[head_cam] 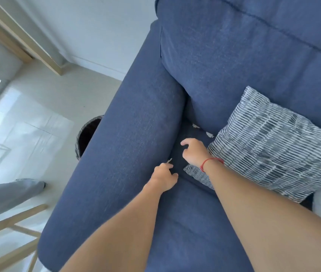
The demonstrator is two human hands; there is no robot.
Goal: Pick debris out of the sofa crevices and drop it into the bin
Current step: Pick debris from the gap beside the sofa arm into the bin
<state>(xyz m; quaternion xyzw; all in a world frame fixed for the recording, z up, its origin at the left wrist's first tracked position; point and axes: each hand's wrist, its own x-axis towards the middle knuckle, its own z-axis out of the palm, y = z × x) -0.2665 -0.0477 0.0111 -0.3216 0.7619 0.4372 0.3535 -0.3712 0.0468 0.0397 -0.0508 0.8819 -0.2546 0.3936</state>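
Note:
I look down on a blue fabric sofa (224,75). My left hand (164,176) is at the crevice between the armrest and the seat cushion, its fingertips pinched on a small pale scrap of debris (169,160). My right hand (194,152), with a red string on the wrist, hovers over the seat with fingers apart and holds nothing. More white scraps (209,134) lie in the crevice under the back cushion. A dark bin (86,136) with a liner stands on the floor behind the armrest, mostly hidden by it.
A blue-and-white patterned pillow (273,142) leans on the seat right of my right hand. The wide armrest (124,150) lies between the hands and the bin. A wooden frame (8,232) and my trouser leg (8,195) are at lower left on the pale floor.

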